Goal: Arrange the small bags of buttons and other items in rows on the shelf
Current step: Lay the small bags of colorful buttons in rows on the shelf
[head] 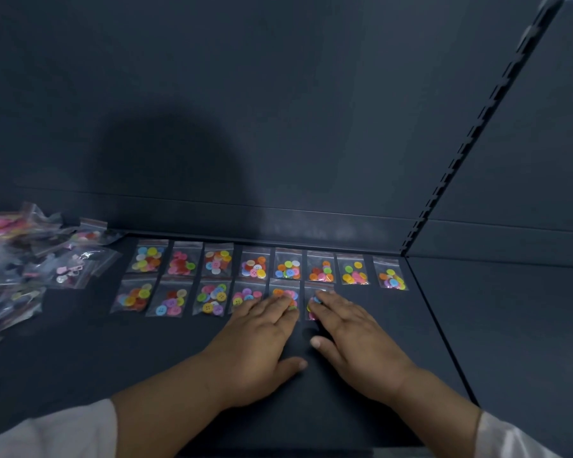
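Pressing flat is what I'm doing right now: both hands are spread palm-down on the dark shelf (361, 408), neither one pinching or gripping anything. My left hand (258, 342) has its fingertips resting on the fifth bag (283, 294) of the front row, and my right hand (354, 338) has its fingertips on the sixth bag (315, 304), the newest one at the right end of that row.

The back row (265, 264) has eight bags sitting along the rear lip of the shelf, the last one (390, 274) set a bit apart from its neighbour. The front row has six, so I reckon two slots are left on the right. The unsorted pile (30, 259) is way over at the left edge.

Tip for doing this bit well, I think: slide the bag with flat fingers rather than lifting it, so the buttons inside don't bunch up. Line its top edge just under the back-row bag above it, and keep the gap matching the neighbour's. The plastic looks slippery, so go light.
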### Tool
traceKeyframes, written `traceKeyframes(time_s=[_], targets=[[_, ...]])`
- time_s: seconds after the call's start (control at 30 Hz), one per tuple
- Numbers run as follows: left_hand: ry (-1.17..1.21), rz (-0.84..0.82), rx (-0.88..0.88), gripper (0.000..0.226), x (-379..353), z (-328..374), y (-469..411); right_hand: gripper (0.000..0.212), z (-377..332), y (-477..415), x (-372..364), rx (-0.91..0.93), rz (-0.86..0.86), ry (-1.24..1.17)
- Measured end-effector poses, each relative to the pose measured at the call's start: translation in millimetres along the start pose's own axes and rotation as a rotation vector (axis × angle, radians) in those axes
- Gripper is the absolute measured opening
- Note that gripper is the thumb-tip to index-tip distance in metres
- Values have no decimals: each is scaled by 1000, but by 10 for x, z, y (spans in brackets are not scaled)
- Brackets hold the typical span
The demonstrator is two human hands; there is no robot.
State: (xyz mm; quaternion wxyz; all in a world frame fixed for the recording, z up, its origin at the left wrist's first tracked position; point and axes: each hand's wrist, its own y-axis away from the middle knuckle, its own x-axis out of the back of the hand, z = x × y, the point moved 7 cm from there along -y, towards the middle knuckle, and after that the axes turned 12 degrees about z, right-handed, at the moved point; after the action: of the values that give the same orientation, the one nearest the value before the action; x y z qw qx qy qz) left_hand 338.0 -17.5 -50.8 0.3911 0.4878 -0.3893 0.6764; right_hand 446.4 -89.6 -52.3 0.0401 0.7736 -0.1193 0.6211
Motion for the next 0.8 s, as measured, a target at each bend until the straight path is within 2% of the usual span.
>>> traceKeyframes(time_s=[0.17, 0.3, 0.4, 0.57, 0.7, 0.8], targets=[[19, 34, -11, 79, 90, 10, 27, 61, -77, -17, 50, 7, 29, -35], [-5, 82, 15, 78, 246, -71, 80, 77, -227, -89, 125, 41, 72, -16], [-49, 145, 45, 79, 419, -214, 141, 76, -387, -207, 161, 74, 107, 9], [-123, 190, 121, 68, 648, -610, 343, 65, -794, -447, 179, 136, 133, 26], [-264, 203, 180, 62, 831, -1005, 617, 69, -1202, -684, 97, 209, 143, 32], [-266, 230, 241, 60, 991, -1306, 897, 70, -1612, -872, 16, 282, 126, 41]])
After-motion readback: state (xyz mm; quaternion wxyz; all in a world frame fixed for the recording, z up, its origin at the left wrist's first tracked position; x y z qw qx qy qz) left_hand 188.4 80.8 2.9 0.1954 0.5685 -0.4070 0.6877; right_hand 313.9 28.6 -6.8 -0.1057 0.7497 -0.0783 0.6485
